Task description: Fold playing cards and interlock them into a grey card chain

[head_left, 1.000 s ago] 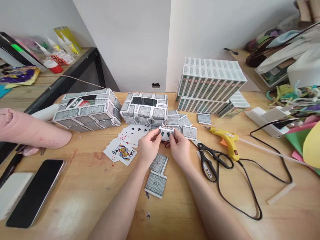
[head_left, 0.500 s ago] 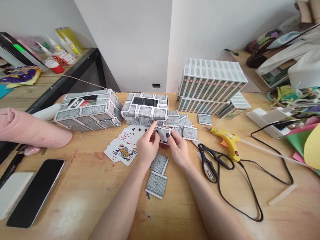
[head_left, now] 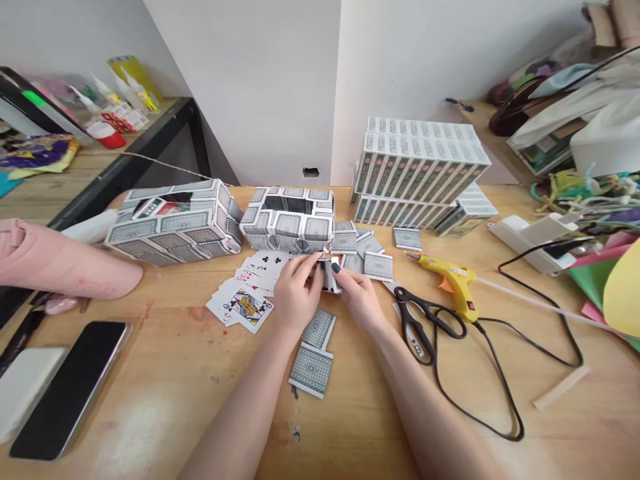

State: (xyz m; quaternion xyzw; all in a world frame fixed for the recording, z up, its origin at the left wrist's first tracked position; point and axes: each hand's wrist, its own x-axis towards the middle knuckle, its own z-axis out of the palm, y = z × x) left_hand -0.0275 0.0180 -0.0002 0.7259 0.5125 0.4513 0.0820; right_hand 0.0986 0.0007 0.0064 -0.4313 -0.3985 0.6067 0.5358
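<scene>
A playing card [head_left: 330,277] is held between my two hands, its edges bent up. My left hand [head_left: 299,287] grips its left side, the fingers partly hiding it. My right hand [head_left: 357,293], with dark nail polish, pinches its right edge. Just behind them stands a box covered in folded playing cards [head_left: 287,223] with a dark opening on top. Face-up playing cards [head_left: 250,307] fan out left of my left hand. Folded cards [head_left: 311,369] lie patterned side up below my hands, and more folded cards [head_left: 377,265] lie to the right.
A second card-covered box [head_left: 175,223] stands at left. Card packs [head_left: 420,167] are stacked at back right. Black scissors [head_left: 425,320] and a yellow glue gun [head_left: 455,280] with a looping cord lie at right. A phone [head_left: 70,390] and a pink roll [head_left: 65,260] are at left.
The card between my hands has turned, and its sides now look bent upward. My left fingers have closed over more of it. The view has shifted slightly.
</scene>
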